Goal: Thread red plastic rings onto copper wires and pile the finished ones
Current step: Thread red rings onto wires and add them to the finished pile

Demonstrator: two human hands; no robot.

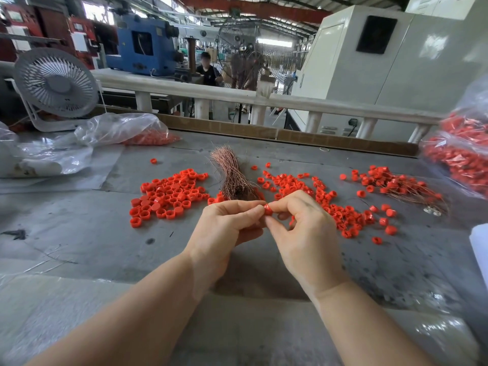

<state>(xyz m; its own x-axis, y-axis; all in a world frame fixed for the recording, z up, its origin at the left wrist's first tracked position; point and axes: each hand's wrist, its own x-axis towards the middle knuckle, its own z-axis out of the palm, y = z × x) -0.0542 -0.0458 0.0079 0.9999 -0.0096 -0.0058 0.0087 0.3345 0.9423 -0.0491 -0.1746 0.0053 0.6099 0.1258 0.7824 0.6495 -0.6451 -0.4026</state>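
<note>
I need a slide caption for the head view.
Both hands pinch one red ring above the grey table.

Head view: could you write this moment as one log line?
step: threading | left hand: pinches red ring | right hand: pinches same ring | copper wire bundle: behind hands | finished pile: right

- No text, label, brand, number or sign could be read anywhere.
- Panels on the far-left red machines (79, 35) were too blurred to make out.

Red rings (169, 196), copper wires (233, 178) on table (79, 233)
</note>
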